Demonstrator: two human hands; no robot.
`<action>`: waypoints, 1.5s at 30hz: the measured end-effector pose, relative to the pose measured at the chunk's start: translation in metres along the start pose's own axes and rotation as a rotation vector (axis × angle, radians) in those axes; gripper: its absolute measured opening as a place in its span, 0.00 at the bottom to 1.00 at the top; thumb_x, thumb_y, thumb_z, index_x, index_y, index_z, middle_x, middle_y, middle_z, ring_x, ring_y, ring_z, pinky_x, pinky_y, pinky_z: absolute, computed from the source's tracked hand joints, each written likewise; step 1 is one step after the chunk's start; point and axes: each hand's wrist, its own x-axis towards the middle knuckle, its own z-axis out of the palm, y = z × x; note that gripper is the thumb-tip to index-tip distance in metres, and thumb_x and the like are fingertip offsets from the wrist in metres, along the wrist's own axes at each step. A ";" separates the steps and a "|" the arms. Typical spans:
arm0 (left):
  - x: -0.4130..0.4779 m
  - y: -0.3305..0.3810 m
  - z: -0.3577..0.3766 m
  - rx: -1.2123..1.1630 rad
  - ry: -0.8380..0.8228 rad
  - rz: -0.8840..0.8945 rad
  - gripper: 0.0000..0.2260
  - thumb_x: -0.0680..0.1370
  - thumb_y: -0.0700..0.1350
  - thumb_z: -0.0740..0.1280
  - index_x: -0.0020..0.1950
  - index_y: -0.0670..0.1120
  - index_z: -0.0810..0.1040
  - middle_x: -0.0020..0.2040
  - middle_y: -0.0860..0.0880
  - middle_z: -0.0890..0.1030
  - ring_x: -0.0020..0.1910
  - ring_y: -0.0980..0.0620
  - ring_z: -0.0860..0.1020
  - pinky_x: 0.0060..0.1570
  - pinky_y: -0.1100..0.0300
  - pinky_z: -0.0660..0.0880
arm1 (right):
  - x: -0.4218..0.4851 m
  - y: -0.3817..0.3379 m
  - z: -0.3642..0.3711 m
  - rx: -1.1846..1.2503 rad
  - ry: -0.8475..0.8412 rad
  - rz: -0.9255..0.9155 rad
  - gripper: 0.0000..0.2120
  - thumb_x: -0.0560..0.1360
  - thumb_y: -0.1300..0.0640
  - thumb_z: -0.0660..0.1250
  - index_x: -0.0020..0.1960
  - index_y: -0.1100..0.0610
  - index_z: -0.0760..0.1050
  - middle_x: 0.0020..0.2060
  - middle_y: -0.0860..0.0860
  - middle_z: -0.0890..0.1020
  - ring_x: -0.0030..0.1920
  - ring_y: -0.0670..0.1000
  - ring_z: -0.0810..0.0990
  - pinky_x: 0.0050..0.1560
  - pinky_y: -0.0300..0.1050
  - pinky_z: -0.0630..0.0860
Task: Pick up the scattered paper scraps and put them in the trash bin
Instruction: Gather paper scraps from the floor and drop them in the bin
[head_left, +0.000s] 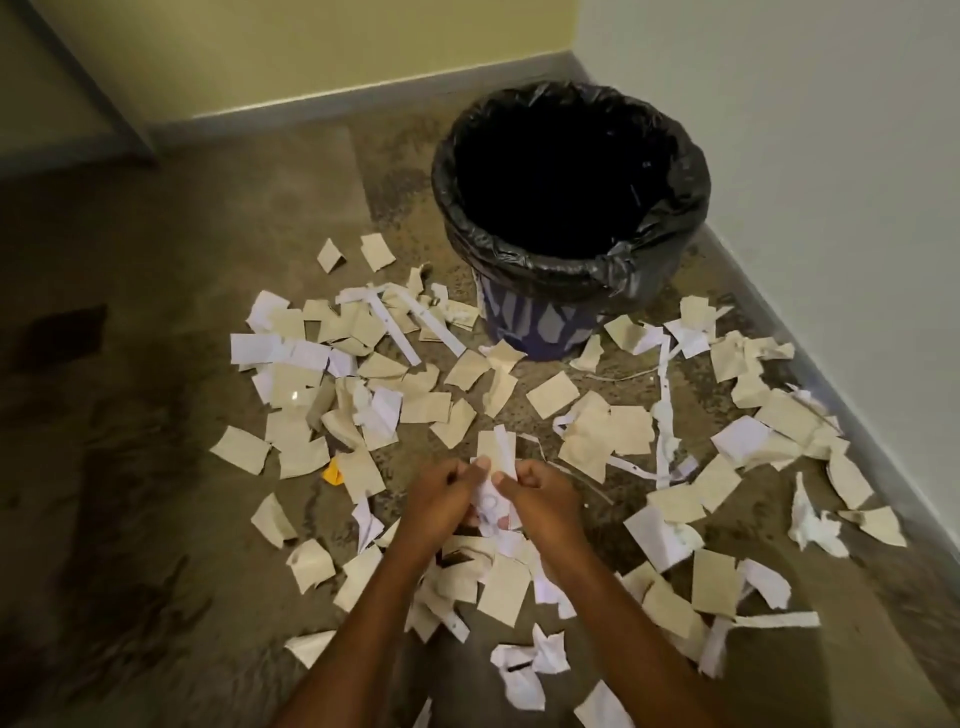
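Two grips curled tight, left hand (440, 496), right hand (541, 492), both pinching paper scraps (500, 448)

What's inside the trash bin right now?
The trash bin is lined with a black bag folded over its rim. Its inside is black shadow: nothing shows there, and the bottom cannot be made out.

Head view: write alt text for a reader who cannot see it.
A person's left hand and right hand pinch a paper scrap above a floor strewn with beige and white scraps. A trash bin with a black liner stands beyond them, by the wall.
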 end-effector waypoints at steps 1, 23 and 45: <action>-0.003 0.006 0.000 -0.030 0.041 0.021 0.22 0.82 0.59 0.70 0.38 0.44 0.80 0.35 0.42 0.84 0.32 0.49 0.83 0.39 0.53 0.81 | -0.003 -0.007 -0.001 0.052 -0.046 0.001 0.08 0.80 0.53 0.74 0.50 0.59 0.83 0.48 0.62 0.86 0.41 0.58 0.87 0.42 0.59 0.87; -0.044 0.312 -0.065 -0.121 0.027 0.629 0.17 0.83 0.62 0.66 0.55 0.48 0.78 0.41 0.55 0.83 0.42 0.53 0.83 0.43 0.55 0.77 | -0.040 -0.308 -0.076 0.147 -0.022 -0.652 0.07 0.80 0.58 0.70 0.52 0.60 0.85 0.42 0.62 0.88 0.38 0.56 0.85 0.44 0.57 0.84; -0.057 0.226 -0.015 -0.063 -0.126 0.548 0.14 0.87 0.46 0.63 0.56 0.37 0.82 0.45 0.39 0.86 0.40 0.46 0.83 0.37 0.58 0.78 | -0.043 -0.222 -0.100 0.111 0.085 -0.651 0.05 0.79 0.61 0.71 0.49 0.54 0.86 0.42 0.53 0.89 0.39 0.53 0.86 0.44 0.53 0.86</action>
